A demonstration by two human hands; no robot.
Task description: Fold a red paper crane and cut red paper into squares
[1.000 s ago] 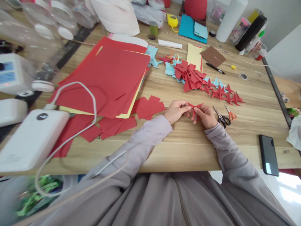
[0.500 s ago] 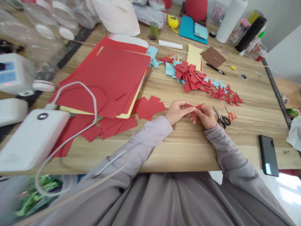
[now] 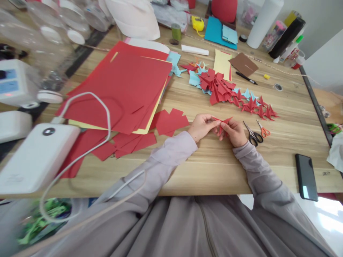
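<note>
Folded red paper piece [image 3: 227, 120] is b/w the two hands, over the near part of the table [image 3: 211, 171], pointed tips sticking up and out L & R. L hand [image 3: 200, 127] has its L side pinched, thumb on top; R hand [image 3: 236, 133] has the other side, thumb & fingers closed on it. Can't tell exactly how the fingers sit underneath. From here I'd say it's v. light, fairly crisp at the creases but soft enough to crush, thin tips prob. the 1st to bend or tear; not slippery, I'd guess. Best hold: the thicker middle folds, w/ light fingertips, not the points. Black-handled scissors [image 3: 256, 138] just R of the R hand; red cut pieces [image 3: 171, 123] to the L, red folded shapes [image 3: 218, 87] beyond.
</note>
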